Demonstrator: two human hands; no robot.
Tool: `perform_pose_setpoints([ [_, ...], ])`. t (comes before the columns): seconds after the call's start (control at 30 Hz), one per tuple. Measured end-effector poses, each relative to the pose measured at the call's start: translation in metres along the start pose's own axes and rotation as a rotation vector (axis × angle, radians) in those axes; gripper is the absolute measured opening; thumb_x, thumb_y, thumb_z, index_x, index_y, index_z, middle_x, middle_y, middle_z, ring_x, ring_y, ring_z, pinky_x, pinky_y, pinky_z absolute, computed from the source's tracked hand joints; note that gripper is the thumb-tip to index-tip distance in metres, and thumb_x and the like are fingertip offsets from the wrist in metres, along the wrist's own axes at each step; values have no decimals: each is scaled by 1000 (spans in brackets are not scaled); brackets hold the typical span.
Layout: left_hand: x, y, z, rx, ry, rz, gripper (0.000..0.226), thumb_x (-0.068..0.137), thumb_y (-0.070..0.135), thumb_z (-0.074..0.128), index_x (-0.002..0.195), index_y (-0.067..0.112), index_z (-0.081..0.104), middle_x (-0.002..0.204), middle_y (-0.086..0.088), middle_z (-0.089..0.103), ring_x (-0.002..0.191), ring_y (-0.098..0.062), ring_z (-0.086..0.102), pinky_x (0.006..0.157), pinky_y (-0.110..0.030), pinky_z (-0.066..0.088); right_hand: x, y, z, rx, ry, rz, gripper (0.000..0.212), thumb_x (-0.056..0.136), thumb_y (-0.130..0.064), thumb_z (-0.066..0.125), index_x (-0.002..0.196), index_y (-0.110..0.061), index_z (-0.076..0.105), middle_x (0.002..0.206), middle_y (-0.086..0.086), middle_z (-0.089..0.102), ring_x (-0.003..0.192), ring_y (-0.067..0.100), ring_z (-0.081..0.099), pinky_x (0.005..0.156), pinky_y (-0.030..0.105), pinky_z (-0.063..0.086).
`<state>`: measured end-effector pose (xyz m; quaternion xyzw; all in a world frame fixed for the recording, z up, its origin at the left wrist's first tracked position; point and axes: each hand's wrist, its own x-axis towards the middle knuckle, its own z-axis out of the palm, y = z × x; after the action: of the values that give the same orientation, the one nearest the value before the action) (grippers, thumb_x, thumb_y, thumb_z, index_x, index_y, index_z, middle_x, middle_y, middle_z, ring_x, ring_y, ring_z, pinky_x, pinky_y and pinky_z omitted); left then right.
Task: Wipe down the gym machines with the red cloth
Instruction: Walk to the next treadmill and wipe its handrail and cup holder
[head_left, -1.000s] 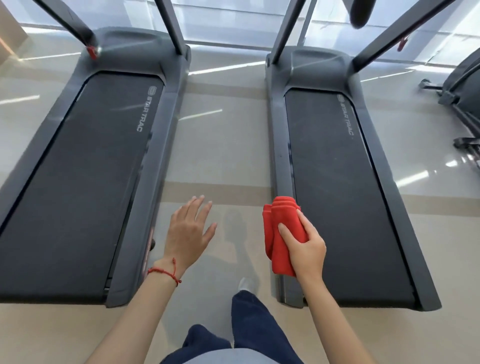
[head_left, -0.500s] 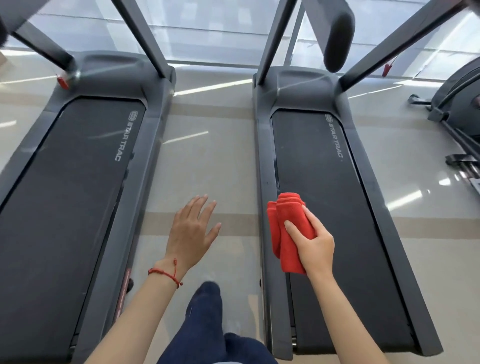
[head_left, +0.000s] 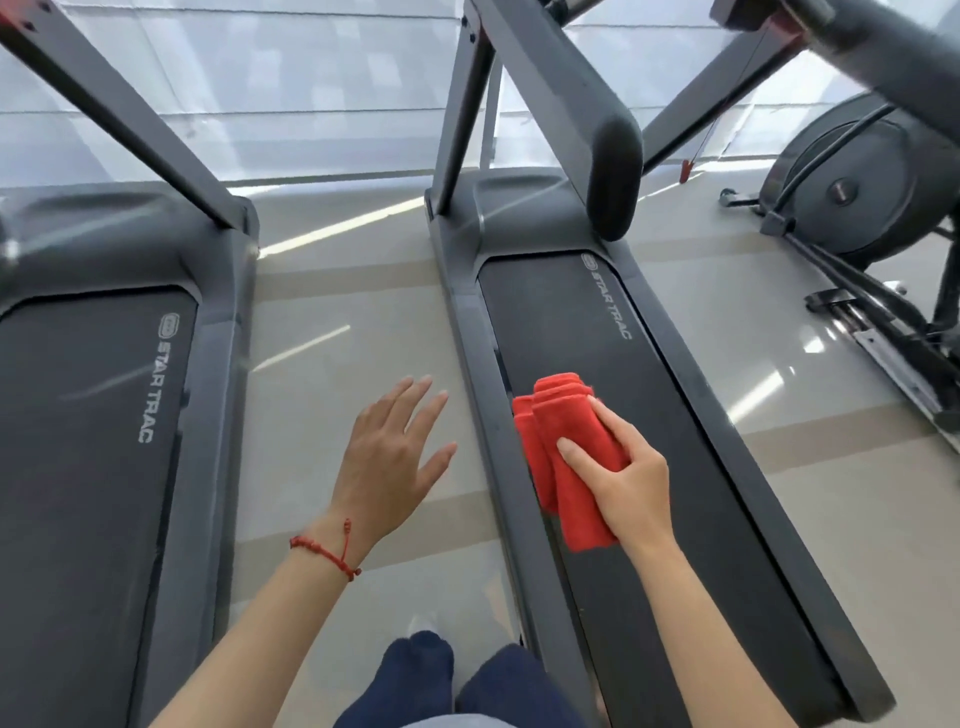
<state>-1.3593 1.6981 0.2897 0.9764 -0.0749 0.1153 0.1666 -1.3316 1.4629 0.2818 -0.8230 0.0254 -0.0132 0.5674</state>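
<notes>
Gripping the red cloth (head_left: 569, 460) in your right hand (head_left: 626, 486), you have it folded into several thick layers, a bright red bundle of soft, napped fabric with its stacked fold edges showing at the far end. Your thumb lies flat across the near face of the cloth and your other fingers curl round its right side, so the bundle is pinched between them. The folded end sticks out beyond your fingertips, and the loose tail hangs below the heel of your hand. Its long axis runs roughly along the line of your forearm, far end pointing away from you and a little to the left, about parallel to the belt of the right treadmill (head_left: 670, 499). The cloth sits over the left part of that belt, close to the left side rail; whether it touches the belt you cannot tell from here.

Your left hand (head_left: 392, 460) holds nothing. Its fingers are straight and loosely spread, palm down, hovering over the pale floor (head_left: 337, 358) in the aisle between the two machines, well left of the cloth. A red string bracelet (head_left: 327, 553) circles that wrist.

Beyond your left fingertips and further left lies the left treadmill (head_left: 93, 447), its belt printed STAR TRAC. Far ahead of your right fingers a padded handrail (head_left: 597, 150) reaches out over the right treadmill's deck. To the right stands an elliptical machine (head_left: 857, 187).
</notes>
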Motion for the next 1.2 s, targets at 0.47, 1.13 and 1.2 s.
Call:
perform_pose_setpoints([
  [0.47,122,27,-13,-113,72,135,52,87,38,42,126,4,52,133,-17,51,126,-34,44,100,-43,36,102,-56,-50,31,-69,-200,51,65,-37,77,112,-46,60,110,-21,65,100,1,62,82,16,49],
  [1.13,266,65,-16,-112,220,189,49,89,37,44,124,5,53,134,-15,50,127,-31,42,103,-42,35,291,-141,-94,46,-186,-506,45,68,-32,77,111,-38,64,99,-24,69,89,-2,65,72,10,49],
  [1.2,276,63,-15,-108,219,218,48,89,36,44,124,4,54,134,-15,50,128,-30,42,103,-43,36,308,-146,-88,9,-215,-515,46,68,-33,77,111,-37,63,101,-22,68,92,-1,64,74,10,48],
])
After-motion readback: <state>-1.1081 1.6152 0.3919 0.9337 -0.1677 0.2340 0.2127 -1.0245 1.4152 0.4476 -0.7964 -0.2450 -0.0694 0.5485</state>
